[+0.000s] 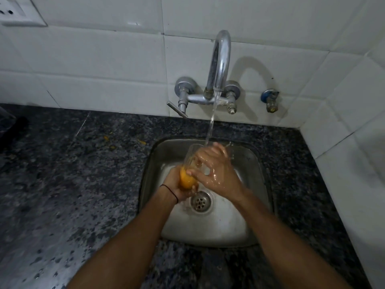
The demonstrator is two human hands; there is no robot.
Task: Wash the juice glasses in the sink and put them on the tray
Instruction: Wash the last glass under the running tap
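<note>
The fingers point(208, 152) of the right hand point(218, 174) are curled over the upper part of the glass point(192, 156), wet and wrapped round it near the mouth. The left hand point(176, 187) grips the foot of the same glass from below. The glass lies tilted just above and behind the drain point(200, 201), mouth towards the tap point(220, 59), with orange juice point(186, 180) pooled in its base.

The step in hand looks like the washing of this one glass, and an early part of it, since the juice is not yet rinsed out. The water point(211, 124) falls at the glass's rim, behind the drain. The next move probably calls for bringing the mouth fully under the stream to flush the base, while keeping a firm hold, as wet glass will slip.

Round the drain is the steel sink point(263, 184), set in a dark speckled desk point(73, 174). Left of the drain, the desk carries a few orange spots point(106, 138) and, far at the edge, a dark thing point(8, 130) too dim to name. Behind and right of the drain a small valve point(270, 101) sits on the tiled wall. No tray shows, so the way to it cannot be judged. Only the tap spout hangs over the lifting path.
</note>
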